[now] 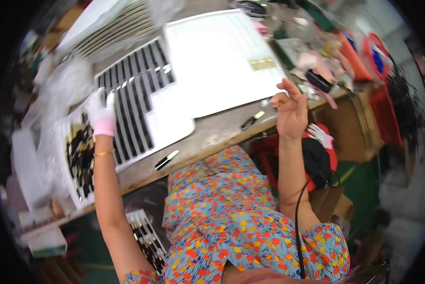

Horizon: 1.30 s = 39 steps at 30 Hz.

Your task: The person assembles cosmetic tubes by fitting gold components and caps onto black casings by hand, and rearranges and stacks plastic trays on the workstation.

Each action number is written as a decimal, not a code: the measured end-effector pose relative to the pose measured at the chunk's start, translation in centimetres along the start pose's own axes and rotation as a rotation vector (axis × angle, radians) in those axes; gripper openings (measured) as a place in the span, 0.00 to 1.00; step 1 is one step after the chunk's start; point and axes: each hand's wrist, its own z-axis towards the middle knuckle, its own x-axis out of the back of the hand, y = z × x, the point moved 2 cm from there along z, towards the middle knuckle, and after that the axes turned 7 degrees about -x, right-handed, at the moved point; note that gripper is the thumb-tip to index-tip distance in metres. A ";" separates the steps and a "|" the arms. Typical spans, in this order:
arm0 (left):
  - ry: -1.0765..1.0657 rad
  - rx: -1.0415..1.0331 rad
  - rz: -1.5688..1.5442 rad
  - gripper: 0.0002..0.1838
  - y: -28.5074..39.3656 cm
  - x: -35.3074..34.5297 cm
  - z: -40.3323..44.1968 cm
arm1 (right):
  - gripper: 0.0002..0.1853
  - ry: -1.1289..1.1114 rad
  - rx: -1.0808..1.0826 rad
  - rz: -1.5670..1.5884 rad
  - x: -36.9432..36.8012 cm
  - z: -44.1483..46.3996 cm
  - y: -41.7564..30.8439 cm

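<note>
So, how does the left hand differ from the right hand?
The left hand wears a white glove with a pink cuff; the right hand is bare. The left hand is by the black strips, the right hand near the white board. Both are stretched forward.

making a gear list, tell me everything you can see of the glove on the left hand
The glove is white with a pink cuff around the wrist, and looks like soft fabric. Worn on the left hand, it points away from the wearer, at the left edge of the black-striped tray. Blur hides any weave or stains, and whether it touches the tray.
</note>
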 end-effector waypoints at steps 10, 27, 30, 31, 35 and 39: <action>-0.314 -0.909 -0.316 0.16 31.3 -16.5 5.6 | 0.17 0.422 -0.059 -0.386 6.4 -1.6 -2.3; -0.556 -0.145 -0.858 0.13 30.5 -12.9 6.5 | 0.15 -0.046 0.251 -1.745 8.6 -1.2 -1.6; -0.736 0.284 -1.151 0.12 29.4 -9.9 3.9 | 0.15 -0.089 0.241 -1.804 8.7 -0.8 -1.0; -0.675 0.331 -1.317 0.12 28.5 -10.0 2.8 | 0.16 -0.105 0.222 -1.799 8.8 -0.7 -0.9; -0.532 0.652 -1.839 0.13 25.4 -8.3 0.1 | 0.18 -0.151 0.155 -1.811 8.1 0.0 -1.5; -0.536 0.959 -2.122 0.14 23.5 -7.0 -2.5 | 0.19 -0.034 0.216 -1.711 7.2 0.1 -2.5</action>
